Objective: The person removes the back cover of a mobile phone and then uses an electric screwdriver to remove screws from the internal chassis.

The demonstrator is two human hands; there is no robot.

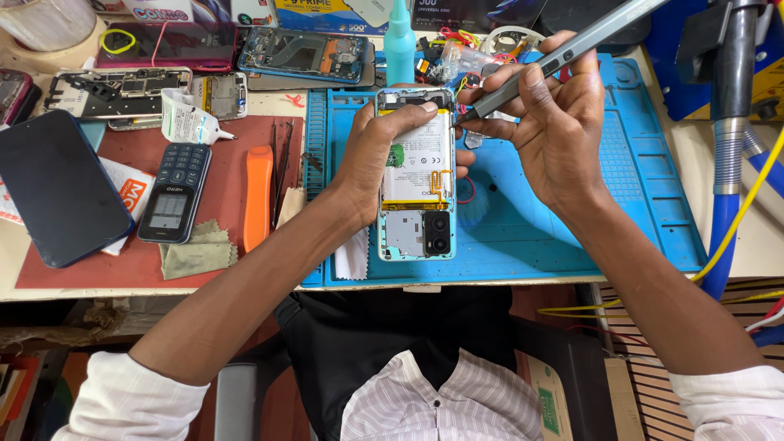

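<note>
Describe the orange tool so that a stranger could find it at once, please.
Start at the blue work mat, then look to the red mat beside it. The orange pry tool lies there between the keypad phone and thin tweezers; nothing else there is orange and flat.

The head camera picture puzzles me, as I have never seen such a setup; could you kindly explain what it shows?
It is one view from a camera worn on a person's head, looking down at their own two bare hands over a workbench. The left hand steadies an opened smartphone, back cover off, on a blue work mat. The right hand holds a grey pen-shaped screwdriver, tip at the phone's upper right edge. To the left, on a red mat, lie a keypad phone, an orange pry tool and a dark smartphone.
</note>
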